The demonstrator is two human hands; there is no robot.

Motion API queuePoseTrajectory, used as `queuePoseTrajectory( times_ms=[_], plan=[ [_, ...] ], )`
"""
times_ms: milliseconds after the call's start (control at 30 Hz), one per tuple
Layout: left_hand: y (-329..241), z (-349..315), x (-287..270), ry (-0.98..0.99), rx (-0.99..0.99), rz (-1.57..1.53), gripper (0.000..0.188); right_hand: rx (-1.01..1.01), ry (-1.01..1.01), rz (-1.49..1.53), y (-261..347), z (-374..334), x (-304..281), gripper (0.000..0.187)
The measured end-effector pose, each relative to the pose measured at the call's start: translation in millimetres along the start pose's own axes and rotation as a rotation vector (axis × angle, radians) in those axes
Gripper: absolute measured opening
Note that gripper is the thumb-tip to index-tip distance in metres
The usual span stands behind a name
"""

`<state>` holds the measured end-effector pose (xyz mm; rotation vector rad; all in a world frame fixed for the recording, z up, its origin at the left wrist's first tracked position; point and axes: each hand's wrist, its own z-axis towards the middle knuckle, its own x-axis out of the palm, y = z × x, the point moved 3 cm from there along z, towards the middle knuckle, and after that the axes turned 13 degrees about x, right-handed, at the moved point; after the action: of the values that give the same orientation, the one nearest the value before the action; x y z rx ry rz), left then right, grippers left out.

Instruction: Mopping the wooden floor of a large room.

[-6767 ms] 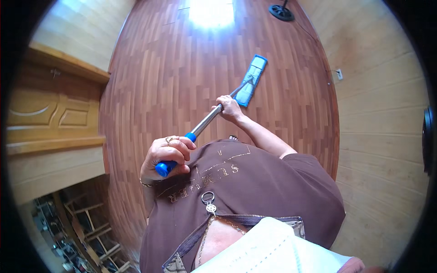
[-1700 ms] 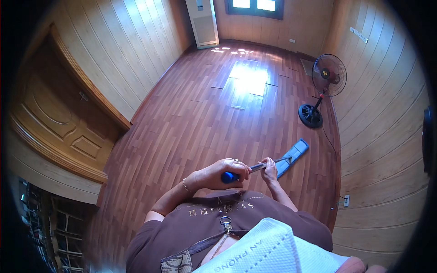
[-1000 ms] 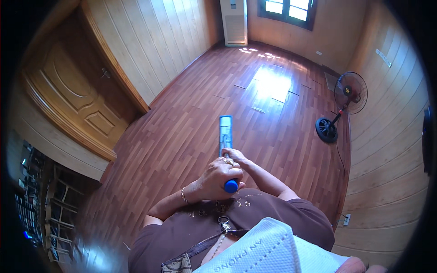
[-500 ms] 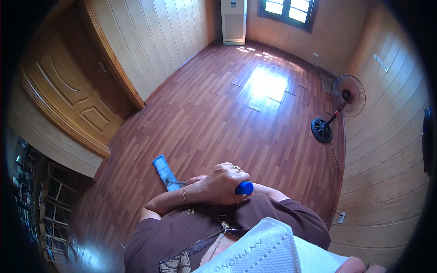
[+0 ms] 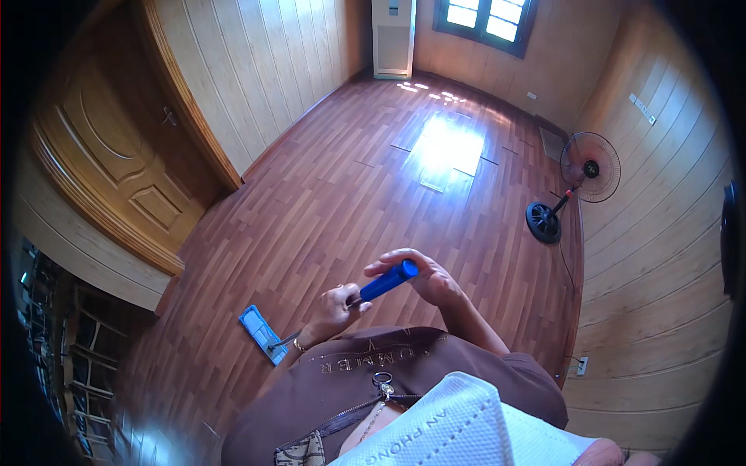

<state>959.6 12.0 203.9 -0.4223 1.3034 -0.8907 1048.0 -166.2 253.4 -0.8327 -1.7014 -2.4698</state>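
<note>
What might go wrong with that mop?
The right hand looks open by the blue handle, so if the left hand loosened, the mop might tip over.

Over on the right, a thin cord lies by the standing fan; a wide swing that way might snag it or bump the fan.

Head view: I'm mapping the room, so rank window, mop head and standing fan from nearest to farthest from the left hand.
1. Mop head, on the floor, left of the left hand
2. Standing fan, by the right wall
3. Window, in the far wall
</note>
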Motion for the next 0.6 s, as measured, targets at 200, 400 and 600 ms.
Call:
queuePoseTrajectory(
  times_ms=[200,400,600],
  plan=[
    [108.0,-101.5,25.2,-0.055,-0.212,0.352,0.024,0.012,0.06,-0.074,-3.2,19.0,33.0,0.039],
    [133.8,-161.5,29.9,-0.265,-0.292,0.297,0.028,0.01,0.316,-0.007,-3.3,47.1,78.7,0.031],
    [135.9,-175.7,2.4,-0.288,-0.205,0.113,0.022,0.026,0.331,-0.039,2.2,68.8,113.7,0.03]
  ],
)
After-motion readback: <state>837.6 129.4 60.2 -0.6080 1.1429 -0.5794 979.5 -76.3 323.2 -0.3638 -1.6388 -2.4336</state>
